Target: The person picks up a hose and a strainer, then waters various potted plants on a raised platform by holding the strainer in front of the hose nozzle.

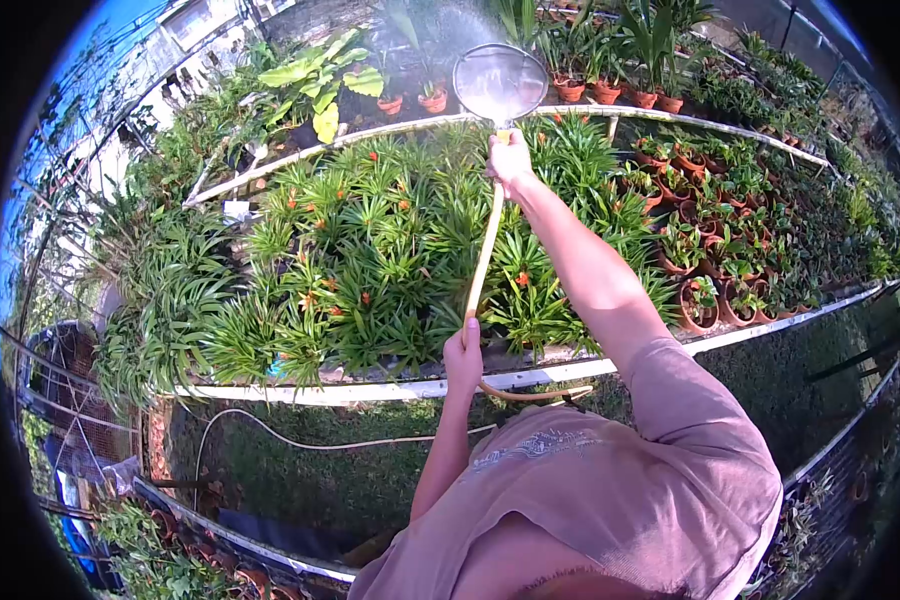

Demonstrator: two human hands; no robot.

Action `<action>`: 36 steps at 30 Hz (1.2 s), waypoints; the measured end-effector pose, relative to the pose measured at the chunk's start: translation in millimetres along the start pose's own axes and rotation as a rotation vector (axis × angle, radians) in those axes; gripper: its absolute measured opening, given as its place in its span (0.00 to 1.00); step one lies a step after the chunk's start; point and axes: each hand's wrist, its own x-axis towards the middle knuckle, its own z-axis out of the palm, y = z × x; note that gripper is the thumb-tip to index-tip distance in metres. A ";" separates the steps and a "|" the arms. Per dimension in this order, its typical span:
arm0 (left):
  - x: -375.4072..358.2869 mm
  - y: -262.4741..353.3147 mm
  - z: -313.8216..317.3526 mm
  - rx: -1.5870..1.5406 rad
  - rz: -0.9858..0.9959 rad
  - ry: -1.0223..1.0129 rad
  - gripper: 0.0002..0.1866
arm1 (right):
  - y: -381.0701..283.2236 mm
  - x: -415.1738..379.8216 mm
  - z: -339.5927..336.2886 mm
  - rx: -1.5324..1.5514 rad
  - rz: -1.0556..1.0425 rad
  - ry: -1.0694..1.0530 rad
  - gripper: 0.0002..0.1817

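My right hand (510, 158) is stretched far forward, its fingers wrapped round the hose just below a wide round spray head (500, 84). A fine mist of water rises from the head toward the back plants. Lower down, my left hand (462, 355) grips the pale yellow hose (485, 250) near my body. Between the two hands the hose runs nearly straight over green leafy plants (390, 230) with orange-red flowers. From my left hand it bends to the right, then passes behind my shirt.
White rails edge the plant bench at the front (370, 392) and back. Potted plants (705, 300) in terracotta pots crowd the right side. More pots (570, 90) stand behind. A thin hose length (300, 443) lies on the grass at left, near a wire-mesh bin (75, 400).
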 end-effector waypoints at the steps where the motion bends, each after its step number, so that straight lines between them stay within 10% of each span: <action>1: 1.8 7.0 0.7 0.030 0.005 -0.011 0.29 | -1.6 2.5 -7.0 -0.003 -0.026 0.032 0.06; 19: 13.0 -5.5 45.4 -0.058 0.020 -0.228 0.29 | -26.6 5.7 -74.4 0.015 -0.004 0.036 0.07; 36: 13.5 27.9 88.7 -0.011 0.005 -0.417 0.29 | -38.1 23.6 -182.6 -0.134 -0.130 0.474 0.11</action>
